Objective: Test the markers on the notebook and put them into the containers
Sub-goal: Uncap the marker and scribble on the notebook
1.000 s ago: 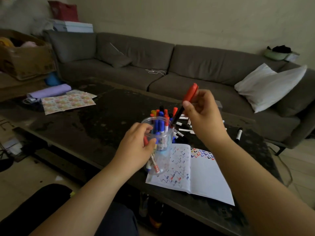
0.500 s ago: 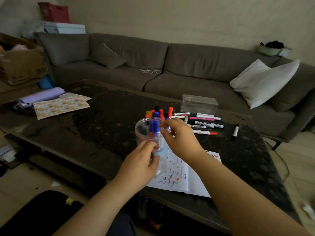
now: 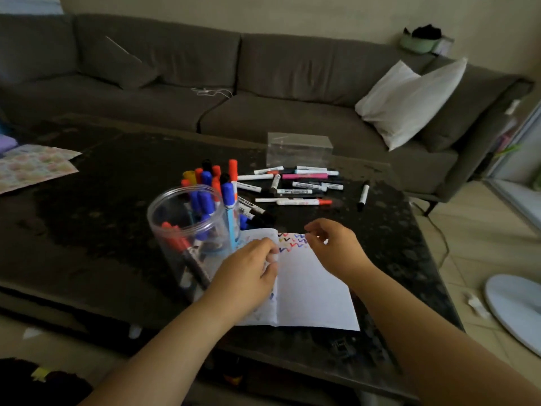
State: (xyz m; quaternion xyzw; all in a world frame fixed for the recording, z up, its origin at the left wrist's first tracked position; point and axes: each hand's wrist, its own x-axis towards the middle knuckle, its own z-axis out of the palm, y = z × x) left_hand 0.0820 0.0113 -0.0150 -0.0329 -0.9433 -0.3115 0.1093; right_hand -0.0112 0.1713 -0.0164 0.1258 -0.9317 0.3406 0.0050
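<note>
An open notebook (image 3: 313,297) lies on the dark table's near edge, with coloured zigzag test marks along the top of its right page. My left hand (image 3: 248,271) rests on the left page, fingertips at the fold. My right hand (image 3: 333,247) hovers over the top of the right page with loosely curled fingers and holds nothing. Left of the notebook stands a clear round jar (image 3: 187,230) with several red, blue and orange markers upright in it. A pile of loose markers (image 3: 295,186) lies behind the notebook, in front of a clear rectangular box (image 3: 298,148).
One black marker (image 3: 364,196) lies apart, to the right of the pile. Patterned paper sheets (image 3: 32,168) sit on the dark table (image 3: 102,200) at the far left. A grey sofa with a white pillow (image 3: 409,104) runs behind. A white fan base (image 3: 518,312) stands on the floor at the right.
The red marker left my right hand and that hand came down over the notebook. My left hand let go of the jar and moved onto the left page.
</note>
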